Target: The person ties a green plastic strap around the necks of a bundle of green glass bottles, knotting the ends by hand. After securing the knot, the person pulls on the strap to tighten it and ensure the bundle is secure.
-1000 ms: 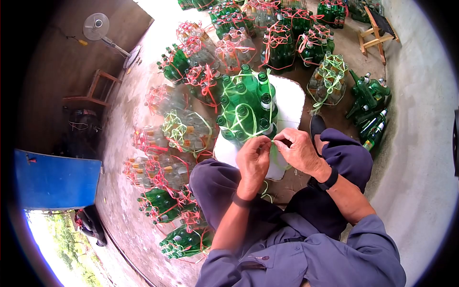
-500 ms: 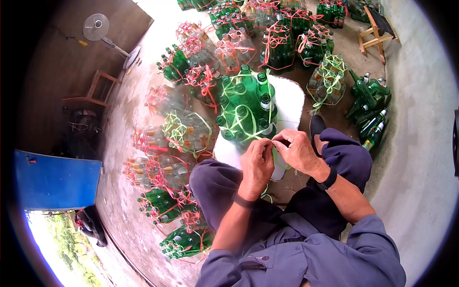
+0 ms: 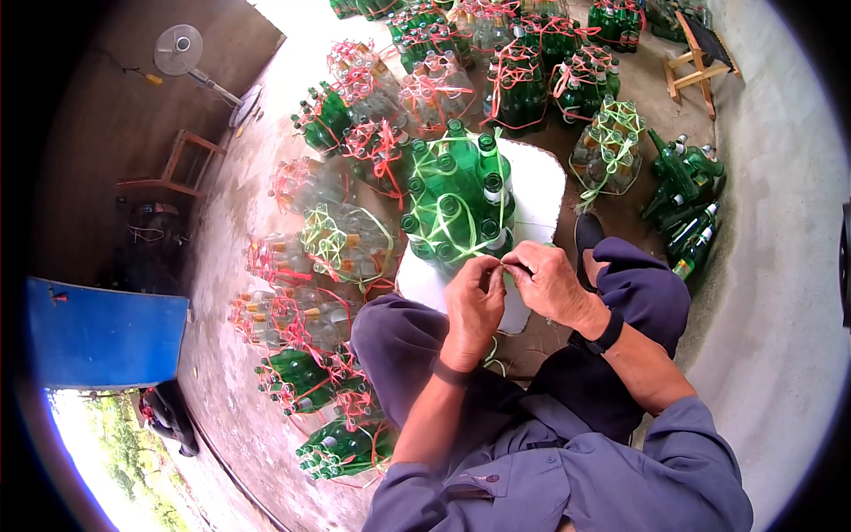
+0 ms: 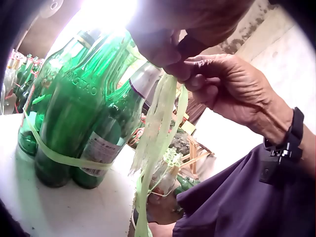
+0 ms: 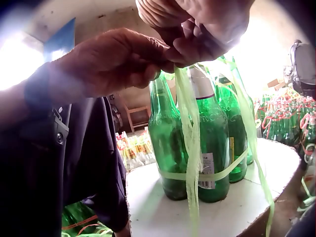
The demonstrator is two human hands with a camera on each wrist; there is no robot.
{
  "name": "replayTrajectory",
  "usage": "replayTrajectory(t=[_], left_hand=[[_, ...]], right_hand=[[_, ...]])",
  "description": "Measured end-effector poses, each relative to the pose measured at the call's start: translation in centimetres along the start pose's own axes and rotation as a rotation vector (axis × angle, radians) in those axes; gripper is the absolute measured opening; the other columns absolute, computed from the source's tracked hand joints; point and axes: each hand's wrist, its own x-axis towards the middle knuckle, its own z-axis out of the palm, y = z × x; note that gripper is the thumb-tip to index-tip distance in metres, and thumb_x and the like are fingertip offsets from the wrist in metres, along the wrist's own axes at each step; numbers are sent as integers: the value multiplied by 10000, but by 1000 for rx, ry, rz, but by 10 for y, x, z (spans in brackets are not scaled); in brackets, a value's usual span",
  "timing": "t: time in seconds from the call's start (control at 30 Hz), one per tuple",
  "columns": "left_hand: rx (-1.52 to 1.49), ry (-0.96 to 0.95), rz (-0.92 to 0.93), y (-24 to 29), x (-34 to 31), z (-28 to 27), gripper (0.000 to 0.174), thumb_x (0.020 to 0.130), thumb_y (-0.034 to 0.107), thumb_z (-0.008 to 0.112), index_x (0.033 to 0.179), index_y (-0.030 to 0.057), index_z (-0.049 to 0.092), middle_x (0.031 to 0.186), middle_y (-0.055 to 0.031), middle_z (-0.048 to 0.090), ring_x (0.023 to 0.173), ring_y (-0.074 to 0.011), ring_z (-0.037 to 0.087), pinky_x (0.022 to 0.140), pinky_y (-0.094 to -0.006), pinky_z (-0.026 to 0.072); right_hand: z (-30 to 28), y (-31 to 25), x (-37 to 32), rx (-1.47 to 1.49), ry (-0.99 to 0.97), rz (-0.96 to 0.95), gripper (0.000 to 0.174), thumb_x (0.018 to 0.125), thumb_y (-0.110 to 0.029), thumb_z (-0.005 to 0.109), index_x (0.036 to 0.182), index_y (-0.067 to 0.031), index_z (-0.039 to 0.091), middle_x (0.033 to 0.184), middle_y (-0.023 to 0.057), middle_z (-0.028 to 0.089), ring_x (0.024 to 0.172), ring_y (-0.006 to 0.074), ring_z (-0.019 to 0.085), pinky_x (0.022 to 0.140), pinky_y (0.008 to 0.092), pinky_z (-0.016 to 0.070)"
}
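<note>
A bundle of green glass bottles (image 3: 456, 191) stands upright on a white board (image 3: 539, 182) in front of me. Light green plastic twine (image 4: 157, 123) circles the bottles low down and crosses between their necks. At the near edge of the bundle my left hand (image 3: 474, 301) pinches the twine between thumb and fingers. My right hand (image 3: 554, 282) meets it there, fingertips to fingertips, also pinching the twine. Loose ends of the twine (image 5: 189, 138) hang below both hands in the wrist views. The fingers hide the exact spot where the strands meet.
Tied bottle bundles (image 3: 350, 239) crowd the floor to the left and at the back. Loose green bottles (image 3: 687, 204) lie by the right wall. A folding stool (image 3: 696, 66), a standing fan (image 3: 179, 50) and a blue panel (image 3: 106, 332) are around the edges.
My left hand has shifted slightly right and down, my right hand slightly left, and their fingertips have stayed together at the twine. The bottle bundle has stayed in place.
</note>
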Motion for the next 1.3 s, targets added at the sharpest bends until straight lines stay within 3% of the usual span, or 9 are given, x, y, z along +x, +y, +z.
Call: replayTrajectory(t=[0.13, 0.2, 0.43, 0.7, 0.83, 1.03, 1.1, 1.2, 1.3], left_hand=[[16, -42, -42, 0, 3, -2, 97, 873, 33, 701, 942, 13, 636, 763, -142, 666, 648, -250, 676, 604, -342, 530], [50, 0, 47, -6, 3, 0, 114, 867, 49, 709, 942, 13, 631, 765, -142, 665, 650, -242, 675, 614, -334, 531], [70, 5, 83, -8, 4, 0, 125, 861, 43, 707, 951, 10, 627, 764, -147, 661, 655, -233, 672, 623, -325, 530], [-81, -62, -75, 4, 7, -6, 106, 881, 26, 691, 947, -6, 616, 686, -56, 624, 619, -79, 571, 584, -262, 487], [-50, -53, -35, -3, 7, -3, 103, 882, 15, 677, 956, -9, 610, 665, -50, 604, 612, -71, 547, 574, -256, 475], [-118, -132, -144, -3, 9, -6, 95, 895, 4, 653, 975, -10, 603, 729, -34, 622, 631, -71, 552, 580, -241, 467], [-387, -110, -220, -7, 6, -3, 77, 912, -13, 627, 985, -15, 602, 791, -37, 642, 667, -83, 589, 608, -240, 489], [-363, -127, -250, -11, 6, -4, 74, 934, -20, 603, 1008, -15, 602, 832, -51, 656, 710, -95, 625, 647, -250, 521], [-442, -154, -263, -9, 9, -6, 91, 946, 13, 617, 1035, -2, 606, 857, -57, 667, 723, -102, 630, 661, -260, 531]], right_hand=[[1, 0, -1, -13, -10, -11, 118, 805, 75, 673, 906, 17, 654, 822, 163, 652, 750, 355, 654, 632, 391, 508], [3, 1, -2, -3, -3, -11, 117, 807, 75, 673, 907, 16, 654, 816, 162, 649, 741, 356, 650, 630, 392, 508], [2, 2, -1, 43, 6, -25, 135, 808, 88, 667, 919, 13, 655, 821, 161, 652, 730, 357, 650, 625, 388, 511], [2, -3, 0, 51, 18, -65, 147, 785, 83, 645, 914, 12, 653, 820, 174, 638, 748, 393, 633, 626, 421, 501], [3, 0, -1, 70, 23, -58, 153, 783, 83, 649, 917, 10, 657, 811, 175, 639, 735, 396, 629, 618, 418, 498], [4, -1, -3, 195, 13, 77, 78, 827, 56, 660, 889, 10, 669, 793, 166, 644, 692, 346, 635, 606, 373, 500], [6, -1, -3, 224, 47, 148, 45, 850, 38, 666, 887, 16, 680, 794, 150, 660, 688, 282, 653, 611, 347, 508], [6, -1, -3, 280, 19, 231, 52, 858, 31, 668, 902, 19, 693, 804, 135, 680, 699, 232, 668, 625, 327, 517], [3, -1, -3, 298, 20, 217, 71, 879, 24, 656, 931, 13, 703, 816, 133, 690, 710, 231, 676, 633, 329, 522]])
